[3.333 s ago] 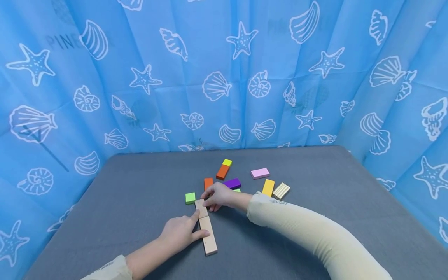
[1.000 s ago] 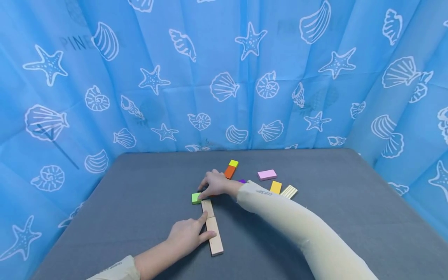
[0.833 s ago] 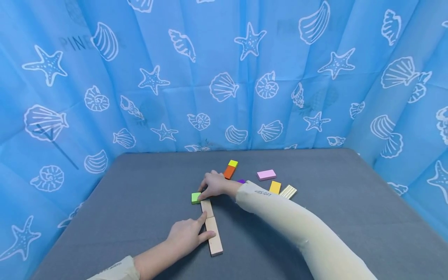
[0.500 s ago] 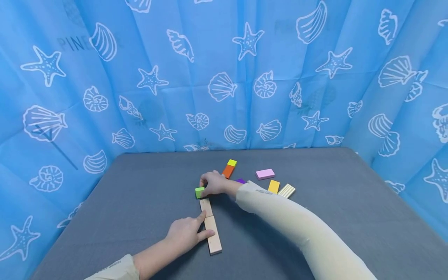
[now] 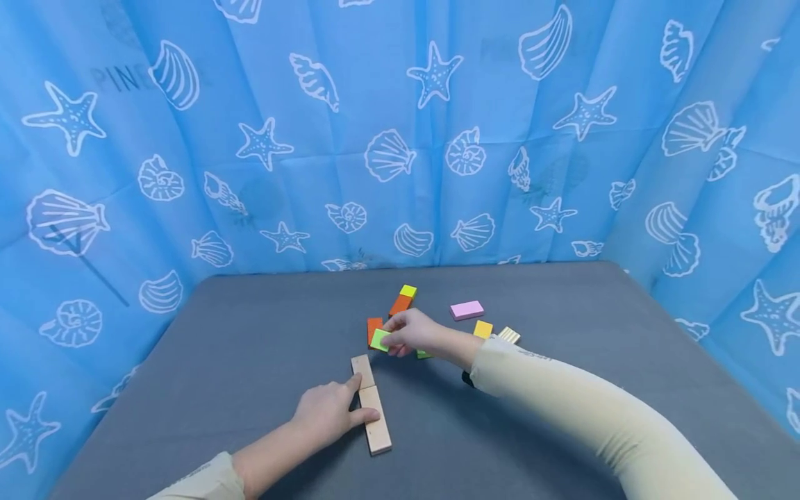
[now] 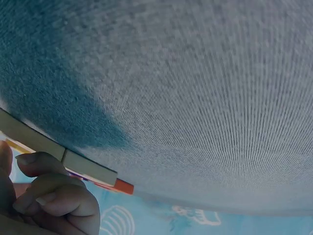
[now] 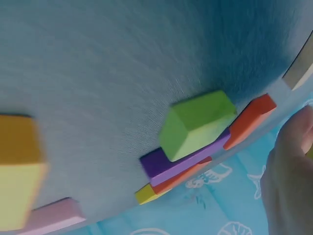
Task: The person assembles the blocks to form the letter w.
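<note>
Two pale wooden blocks lie end to end in a line, the shorter block (image 5: 362, 364) beyond the longer block (image 5: 378, 436). My left hand (image 5: 321, 411) rests on them, index finger on the shorter and thumb on the longer. In the left wrist view, other fingers of that hand (image 6: 63, 200) are bent beside the blocks. My right hand (image 5: 412, 331) pinches a light green block (image 5: 378, 339) between thumb and fingers. It is in front of an orange block (image 5: 374, 325), beyond the wooden line. The right wrist view shows the right hand (image 7: 288, 169) only at its edge.
Behind and beside the right hand lie a green block (image 7: 200, 125), a purple block (image 7: 178, 161), an orange-red block (image 5: 401, 304) and a yellow block (image 5: 408, 290). Farther right are a pink block (image 5: 467, 310), an amber block (image 5: 482, 329) and a striped block (image 5: 509, 335). A patterned curtain (image 5: 387, 208) surrounds the table.
My right hand has taken the light green block from beside the far end of the wooden line and moved it right. The left hand stays on the wooden blocks.
</note>
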A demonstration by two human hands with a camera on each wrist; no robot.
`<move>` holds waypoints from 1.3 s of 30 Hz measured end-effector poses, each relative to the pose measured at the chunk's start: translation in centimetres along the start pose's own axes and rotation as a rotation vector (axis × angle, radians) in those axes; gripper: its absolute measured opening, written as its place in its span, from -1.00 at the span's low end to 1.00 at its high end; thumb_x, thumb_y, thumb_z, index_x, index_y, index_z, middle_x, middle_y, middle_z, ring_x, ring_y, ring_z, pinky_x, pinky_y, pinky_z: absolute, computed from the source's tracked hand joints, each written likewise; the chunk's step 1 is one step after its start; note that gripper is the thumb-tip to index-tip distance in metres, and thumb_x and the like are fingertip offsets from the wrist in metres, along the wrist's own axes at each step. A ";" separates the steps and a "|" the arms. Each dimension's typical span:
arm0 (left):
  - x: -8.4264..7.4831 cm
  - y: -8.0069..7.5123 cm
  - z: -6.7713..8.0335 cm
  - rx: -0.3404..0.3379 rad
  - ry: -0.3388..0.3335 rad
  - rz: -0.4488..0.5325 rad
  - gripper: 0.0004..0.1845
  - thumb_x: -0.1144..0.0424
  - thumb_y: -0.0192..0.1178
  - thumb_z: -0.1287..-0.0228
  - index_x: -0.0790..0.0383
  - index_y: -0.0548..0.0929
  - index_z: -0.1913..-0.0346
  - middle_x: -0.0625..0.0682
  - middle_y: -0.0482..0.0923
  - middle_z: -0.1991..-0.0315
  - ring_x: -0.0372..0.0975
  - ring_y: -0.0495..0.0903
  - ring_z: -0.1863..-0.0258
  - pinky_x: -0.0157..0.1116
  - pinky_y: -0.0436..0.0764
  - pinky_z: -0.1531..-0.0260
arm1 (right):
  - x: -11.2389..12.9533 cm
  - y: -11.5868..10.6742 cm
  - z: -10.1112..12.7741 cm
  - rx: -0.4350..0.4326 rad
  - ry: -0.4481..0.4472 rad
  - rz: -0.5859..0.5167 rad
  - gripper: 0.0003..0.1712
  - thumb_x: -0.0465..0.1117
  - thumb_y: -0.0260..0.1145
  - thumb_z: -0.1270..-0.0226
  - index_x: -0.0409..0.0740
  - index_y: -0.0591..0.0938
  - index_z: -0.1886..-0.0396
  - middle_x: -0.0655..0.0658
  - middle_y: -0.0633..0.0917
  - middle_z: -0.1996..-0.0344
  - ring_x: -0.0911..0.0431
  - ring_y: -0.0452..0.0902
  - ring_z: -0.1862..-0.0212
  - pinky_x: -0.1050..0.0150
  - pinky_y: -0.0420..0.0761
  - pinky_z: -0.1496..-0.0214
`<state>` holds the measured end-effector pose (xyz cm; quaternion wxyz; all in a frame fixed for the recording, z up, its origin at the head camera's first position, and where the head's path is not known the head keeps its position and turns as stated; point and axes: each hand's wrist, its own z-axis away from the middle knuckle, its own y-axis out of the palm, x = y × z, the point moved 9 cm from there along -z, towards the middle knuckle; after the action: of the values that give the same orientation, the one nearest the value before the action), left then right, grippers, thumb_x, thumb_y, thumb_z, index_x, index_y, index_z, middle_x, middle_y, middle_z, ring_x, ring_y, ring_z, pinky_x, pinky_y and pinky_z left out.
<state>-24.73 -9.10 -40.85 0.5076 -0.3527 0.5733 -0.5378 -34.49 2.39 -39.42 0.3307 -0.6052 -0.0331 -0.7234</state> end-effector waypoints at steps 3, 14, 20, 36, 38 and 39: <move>0.2 0.0 -0.2 0.020 -0.021 0.002 -0.13 -0.33 0.28 -0.06 0.25 0.51 -0.28 0.00 0.42 0.65 -0.16 0.47 0.63 -0.18 0.41 0.65 | -0.5 -0.1 1.6 0.044 -0.002 -0.001 -0.75 -0.31 0.33 -0.33 -0.34 0.61 0.05 -0.15 0.65 0.35 0.10 0.59 0.40 0.26 0.62 0.25; 0.2 0.1 -1.0 0.052 -0.032 -0.031 -0.14 -0.37 0.29 0.00 0.16 0.55 -0.27 0.01 0.49 0.59 -0.21 0.42 0.63 -0.20 0.41 0.62 | -2.2 1.2 5.9 0.151 0.022 0.163 -0.87 -0.31 0.37 -0.28 -0.24 0.68 0.21 -0.03 0.63 0.45 0.13 0.50 0.38 0.27 0.52 0.32; 0.1 0.1 -1.2 0.068 -0.028 -0.033 -0.17 -0.34 0.33 0.01 0.14 0.57 -0.25 0.11 0.66 0.35 -0.15 0.55 0.52 -0.13 0.49 0.54 | -2.8 2.3 7.2 0.160 -0.010 0.283 -0.90 -0.37 0.41 -0.19 -0.22 0.65 0.30 -0.01 0.57 0.47 0.14 0.42 0.37 0.29 0.40 0.33; 0.1 -0.6 -2.3 0.138 -0.056 -0.024 -0.10 -0.37 0.35 0.07 0.27 0.57 -0.19 0.10 0.64 0.27 -0.16 0.55 0.40 -0.13 0.54 0.39 | -3.4 1.9 8.8 0.130 -0.069 0.320 -0.89 -0.37 0.45 -0.14 -0.21 0.66 0.34 0.01 0.51 0.54 0.17 0.36 0.44 0.33 0.32 0.41; 0.2 -0.7 -2.5 0.145 -0.066 -0.032 -0.02 -0.38 0.35 0.08 0.28 0.50 -0.28 0.13 0.65 0.14 -0.14 0.59 0.31 -0.09 0.57 0.31 | -3.4 2.3 8.9 0.156 -0.085 0.295 -0.90 -0.39 0.44 -0.15 -0.23 0.67 0.34 0.02 0.50 0.56 0.18 0.35 0.45 0.35 0.31 0.42; 0.3 -0.8 -2.6 0.146 -0.064 -0.033 -0.03 -0.38 0.36 0.09 0.28 0.51 -0.27 0.12 0.65 0.15 -0.13 0.59 0.30 -0.09 0.57 0.31 | -3.4 2.5 9.0 0.166 -0.090 0.287 -0.90 -0.39 0.43 -0.15 -0.23 0.68 0.34 0.03 0.50 0.56 0.19 0.35 0.46 0.35 0.30 0.42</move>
<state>-27.41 -8.81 -40.36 0.5411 -0.3412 0.5103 -0.5748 -25.38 5.96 -40.98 0.4778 -0.6060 -0.0207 -0.6357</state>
